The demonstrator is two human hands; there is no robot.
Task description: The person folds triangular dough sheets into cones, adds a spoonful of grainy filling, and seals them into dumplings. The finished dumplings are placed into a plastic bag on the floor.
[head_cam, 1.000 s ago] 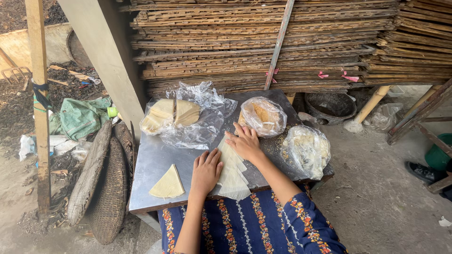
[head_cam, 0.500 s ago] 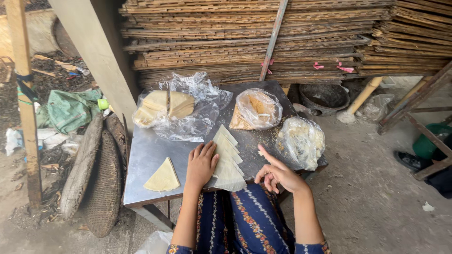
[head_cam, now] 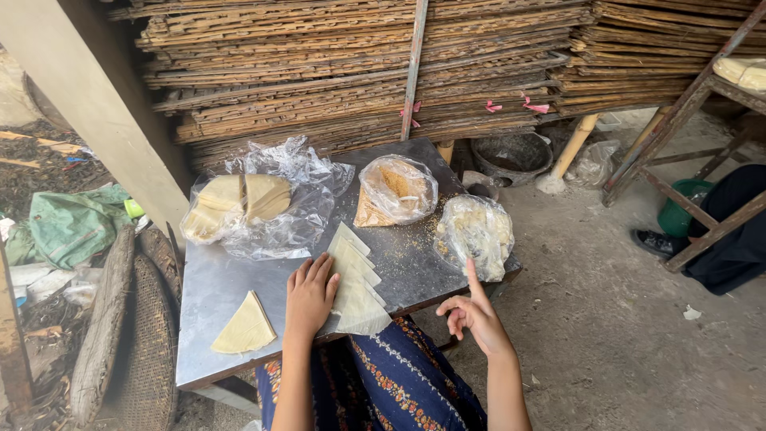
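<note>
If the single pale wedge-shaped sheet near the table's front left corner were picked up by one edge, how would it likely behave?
The wedge-shaped sheet looks very thin and lies flat on the metal table, so it probably weighs little. Its edge curls slightly, suggesting some flex rather than full stiffness. Crumbs scattered by the bags hint such sheets may be brittle.

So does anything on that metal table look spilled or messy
Yes. Fine yellowish crumbs lie scattered over the metal table, between the two tied plastic bags at the far right. The fanned row of triangular sheets under the left hand sits skewed but intact. Nothing looks broken.
</note>
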